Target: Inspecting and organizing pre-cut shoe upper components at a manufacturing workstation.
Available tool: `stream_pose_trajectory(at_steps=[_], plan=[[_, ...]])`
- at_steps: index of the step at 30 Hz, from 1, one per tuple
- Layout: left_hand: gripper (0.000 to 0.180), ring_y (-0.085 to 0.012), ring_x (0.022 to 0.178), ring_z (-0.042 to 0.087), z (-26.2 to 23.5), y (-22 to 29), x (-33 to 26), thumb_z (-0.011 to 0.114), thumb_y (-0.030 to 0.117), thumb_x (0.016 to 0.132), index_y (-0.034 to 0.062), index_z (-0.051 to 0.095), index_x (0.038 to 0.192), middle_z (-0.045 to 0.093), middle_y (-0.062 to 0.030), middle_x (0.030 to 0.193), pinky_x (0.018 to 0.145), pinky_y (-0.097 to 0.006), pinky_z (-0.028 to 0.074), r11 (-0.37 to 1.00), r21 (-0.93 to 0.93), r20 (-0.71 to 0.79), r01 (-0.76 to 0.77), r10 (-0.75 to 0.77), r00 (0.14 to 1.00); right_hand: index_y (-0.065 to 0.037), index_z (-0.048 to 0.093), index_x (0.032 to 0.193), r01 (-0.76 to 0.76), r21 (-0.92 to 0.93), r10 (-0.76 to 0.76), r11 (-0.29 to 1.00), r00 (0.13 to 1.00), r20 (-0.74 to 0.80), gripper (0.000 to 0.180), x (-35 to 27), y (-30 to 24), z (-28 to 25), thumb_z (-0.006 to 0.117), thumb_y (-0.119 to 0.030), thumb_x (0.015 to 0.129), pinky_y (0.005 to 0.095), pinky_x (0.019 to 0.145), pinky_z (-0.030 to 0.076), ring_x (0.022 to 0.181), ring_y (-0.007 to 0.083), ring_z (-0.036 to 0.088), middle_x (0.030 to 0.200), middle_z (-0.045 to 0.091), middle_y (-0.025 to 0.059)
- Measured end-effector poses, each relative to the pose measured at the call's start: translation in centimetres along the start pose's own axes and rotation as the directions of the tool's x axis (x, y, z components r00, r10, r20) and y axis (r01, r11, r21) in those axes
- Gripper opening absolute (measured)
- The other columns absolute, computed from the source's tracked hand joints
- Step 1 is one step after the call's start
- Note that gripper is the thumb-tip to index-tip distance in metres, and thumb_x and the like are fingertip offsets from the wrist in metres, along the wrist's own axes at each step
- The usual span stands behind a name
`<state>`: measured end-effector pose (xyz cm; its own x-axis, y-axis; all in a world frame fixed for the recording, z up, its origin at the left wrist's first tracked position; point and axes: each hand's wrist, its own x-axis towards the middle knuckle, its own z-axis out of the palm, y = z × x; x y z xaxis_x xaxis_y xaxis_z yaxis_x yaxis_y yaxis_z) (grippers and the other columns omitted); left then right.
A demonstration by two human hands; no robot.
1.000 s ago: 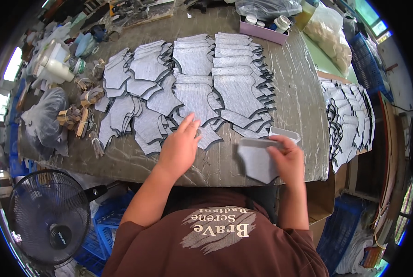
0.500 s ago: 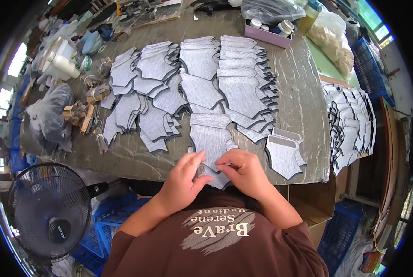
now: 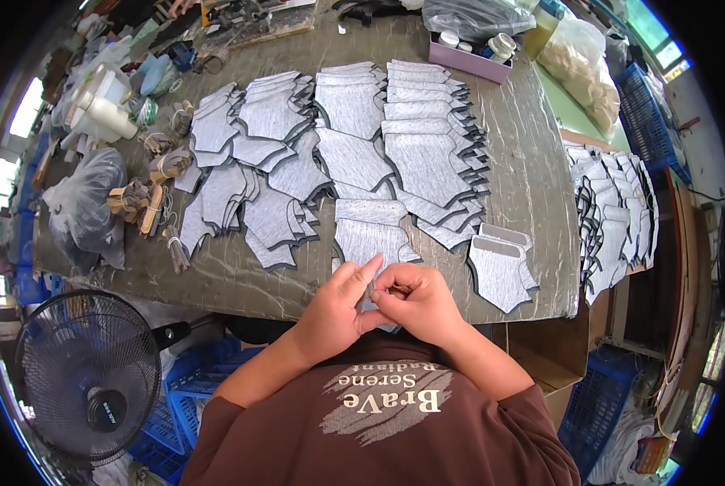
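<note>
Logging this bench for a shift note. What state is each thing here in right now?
Left hand: fingers pinching the grey piece at the table edge.
Right hand: fingers curled on the same piece.
Grey piece: flat on the table, near end held.
Small stack: lying untouched to the right.
Laid-out pieces: overlapping rows, flat.
Fan: upright; running or not, cannot tell.

Heathered grey cut pieces (image 3: pixel 354 154) edged black, grey marbled table (image 3: pixel 532 178), brown shirt (image 3: pixel 378 429), black fan (image 3: pixel 87 377), blue crates (image 3: pixel 176 405)
</note>
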<state>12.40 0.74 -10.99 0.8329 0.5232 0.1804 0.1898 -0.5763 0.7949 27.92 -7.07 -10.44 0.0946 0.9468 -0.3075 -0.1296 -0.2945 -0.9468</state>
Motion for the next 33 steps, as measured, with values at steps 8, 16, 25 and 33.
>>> stream_pose_trajectory(at_steps=[8, 16, 25, 33], plan=[[0.072, -0.0250, 0.071, 0.049, 0.4, -0.5, 0.1, 0.076, 0.022, 0.072, -0.0004, 0.041, 0.131, 0.048, -0.0129, 0.086, 0.067, -0.032, 0.045, 0.991, -0.030, 0.004, 0.127, -0.127, 0.992, 0.002, 0.062, 0.077, 0.075, -0.041, -0.077, 0.996, 0.996, -0.046, 0.007, 0.7, 0.6, -0.1, 0.060, 0.000, 0.084, 0.0176, 0.053, 0.041, 0.062, 0.0010, 0.051, 0.069, 0.059, -0.0008], [0.077, -0.0182, 0.079, 0.053, 0.7, -1.1, 0.1, 0.075, 0.032, 0.074, -0.0037, 0.040, 0.132, 0.052, -0.0110, 0.093, 0.070, -0.028, 0.045, 0.978, -0.186, 0.024, 0.092, -0.089, 0.996, 0.002, 0.059, 0.079, 0.016, 0.038, -0.015, 0.999, 1.000, -0.024, 0.007, 0.6, 0.3, 0.2, 0.059, -0.002, 0.085, 0.0190, 0.055, 0.043, 0.063, 0.0042, 0.054, 0.072, 0.061, 0.0016], [0.081, -0.0093, 0.080, 0.051, 1.2, -0.9, -0.6, 0.069, 0.042, 0.079, -0.0019, 0.034, 0.137, 0.053, -0.0057, 0.100, 0.073, -0.023, 0.044, 0.640, -0.711, 0.147, 0.292, -0.271, 0.951, 0.002, 0.058, 0.085, 0.090, 0.373, -0.099, 0.924, 0.995, 0.007, 0.008, 1.1, 2.0, 0.4, 0.054, -0.003, 0.089, 0.0214, 0.058, 0.048, 0.065, 0.0069, 0.058, 0.075, 0.062, 0.0034], [0.092, -0.0085, 0.060, 0.047, 1.2, -1.0, -0.8, 0.061, 0.058, 0.077, 0.0003, 0.029, 0.140, 0.050, -0.0021, 0.075, 0.053, -0.022, 0.040, 0.427, -0.814, 0.270, 0.395, -0.323, 0.907, 0.003, 0.062, 0.085, 0.062, 0.193, -0.064, 0.979, 0.998, 0.006, 0.006, 0.6, 0.1, 0.0, 0.061, -0.003, 0.086, 0.0219, 0.060, 0.047, 0.068, 0.0071, 0.057, 0.074, 0.063, 0.0031]])
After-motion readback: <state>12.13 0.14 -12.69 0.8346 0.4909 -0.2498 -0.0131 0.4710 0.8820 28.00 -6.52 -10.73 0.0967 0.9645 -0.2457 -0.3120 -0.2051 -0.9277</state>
